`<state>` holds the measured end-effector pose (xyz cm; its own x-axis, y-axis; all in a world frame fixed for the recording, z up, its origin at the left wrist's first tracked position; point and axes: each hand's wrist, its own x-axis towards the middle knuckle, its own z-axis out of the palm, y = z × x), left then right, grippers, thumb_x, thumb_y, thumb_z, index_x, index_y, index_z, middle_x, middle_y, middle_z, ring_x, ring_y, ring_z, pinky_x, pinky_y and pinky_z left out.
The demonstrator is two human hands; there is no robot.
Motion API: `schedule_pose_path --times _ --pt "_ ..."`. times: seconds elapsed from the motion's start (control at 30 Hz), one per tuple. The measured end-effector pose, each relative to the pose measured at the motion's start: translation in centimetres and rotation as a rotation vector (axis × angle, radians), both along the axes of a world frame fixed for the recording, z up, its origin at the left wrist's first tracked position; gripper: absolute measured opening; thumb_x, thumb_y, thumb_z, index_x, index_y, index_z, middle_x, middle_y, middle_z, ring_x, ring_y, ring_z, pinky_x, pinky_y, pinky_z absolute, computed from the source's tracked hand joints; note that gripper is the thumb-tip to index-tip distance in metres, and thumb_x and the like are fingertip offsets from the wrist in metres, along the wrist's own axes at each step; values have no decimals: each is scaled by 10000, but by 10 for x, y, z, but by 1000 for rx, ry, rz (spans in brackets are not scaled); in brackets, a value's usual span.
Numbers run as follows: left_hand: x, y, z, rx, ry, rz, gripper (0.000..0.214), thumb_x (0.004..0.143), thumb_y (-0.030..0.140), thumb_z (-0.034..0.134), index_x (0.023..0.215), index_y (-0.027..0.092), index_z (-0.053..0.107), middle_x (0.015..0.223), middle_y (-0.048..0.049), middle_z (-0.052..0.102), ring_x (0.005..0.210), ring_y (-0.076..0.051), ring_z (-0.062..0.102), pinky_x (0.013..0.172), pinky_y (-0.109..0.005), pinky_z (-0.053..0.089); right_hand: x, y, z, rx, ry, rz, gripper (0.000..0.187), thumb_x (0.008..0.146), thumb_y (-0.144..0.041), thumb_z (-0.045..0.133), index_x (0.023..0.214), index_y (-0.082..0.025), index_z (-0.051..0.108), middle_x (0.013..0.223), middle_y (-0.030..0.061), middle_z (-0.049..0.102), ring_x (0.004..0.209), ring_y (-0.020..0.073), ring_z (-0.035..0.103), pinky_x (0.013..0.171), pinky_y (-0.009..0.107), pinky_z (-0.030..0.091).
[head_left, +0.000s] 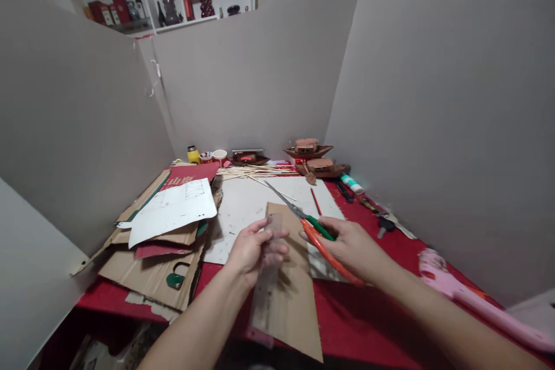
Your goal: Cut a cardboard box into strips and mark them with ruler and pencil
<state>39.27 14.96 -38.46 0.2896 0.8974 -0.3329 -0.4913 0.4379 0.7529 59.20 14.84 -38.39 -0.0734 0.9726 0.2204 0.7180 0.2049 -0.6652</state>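
My left hand [255,250] pinches a clear plastic ruler [265,289] that lies along a brown cardboard sheet [291,295] hanging over the table's near edge. My right hand [351,245] is closed round the orange and green handles of a pair of scissors [306,222]. The steel blades point up and to the left, over the cardboard's top edge. Both hands sit above a white cutting board [251,205] on the red table.
A pile of cardboard and white paper [167,225] lies at left. Bamboo sticks [254,172], cups [213,156], a yellow bottle [193,154] and wooden model boats [313,157] stand at the back. A pink tool [468,300], a glue stick [352,184] and small tools lie at right. Grey partition walls enclose the table.
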Motion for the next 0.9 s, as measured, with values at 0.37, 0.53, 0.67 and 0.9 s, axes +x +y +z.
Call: schedule_pose_path --times 0.37,0.53,0.67,0.9 --pt "22 45 -36 -92 -15 157 227 758 -42 471 916 82 577 674 -44 646 510 -118 633 496 -203 495 -43 69 49 74 -572 6 395 818 -533 495 747 -174 642 802 115 708 741 237 636 544 276 298" --pt "24 46 -35 -114 13 176 268 804 -55 442 1018 89 514 749 -86 679 584 -124 671 564 -209 552 -40 100 45 -2 -604 -91 459 832 -569 472 828 -166 691 895 134 729 820 248 660 578 277 334" --pt "27 49 -38 -115 41 195 282 814 -79 432 1021 99 502 790 -98 680 614 -122 683 583 -207 573 -13 109 34 -64 -610 -180 504 821 -614 467 842 -169 703 912 140 726 828 245 661 594 276 370" --pt "30 49 -38 -102 44 199 251 808 -101 456 935 98 543 791 -84 672 620 -112 678 610 -209 594 67 105 31 -229 -641 -346 479 767 -601 560 844 -150 702 892 160 712 800 285 667 587 300 412"
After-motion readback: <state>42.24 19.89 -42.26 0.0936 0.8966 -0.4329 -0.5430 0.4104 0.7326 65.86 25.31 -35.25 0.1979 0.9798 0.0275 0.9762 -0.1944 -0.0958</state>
